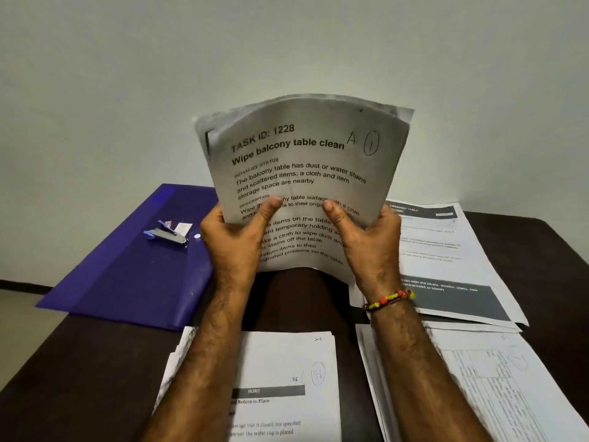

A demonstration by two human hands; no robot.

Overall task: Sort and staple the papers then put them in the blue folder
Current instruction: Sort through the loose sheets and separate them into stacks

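While you held the sheaf of papers (302, 173) upright in front of you, it showed how it would handle: light, limp, and quick to bow, its top arched forward and its upper edges fanned unevenly. Thin sheets like these likely slide against one another, so the sound hold was low on both side edges, where you had it, with a corner left free for the stapler.

Your left hand (234, 237) gripped the lower left edge, thumb pressed across the printed front and fingers curled behind. Your right hand (366, 237) gripped the lower right edge the same way, thumb on the front page. Neither had any slack; both were closed on the sheaf, which hung clear of the bench (95, 362).

Left of your left hand lay the blue folder (134, 269), flat, with the small stapler (167, 234) on top of it. Below your wrists sat another paper pile (287, 378), and to the right of your right hand more sheets (452, 266) lay spread, by the look of it still unsorted.
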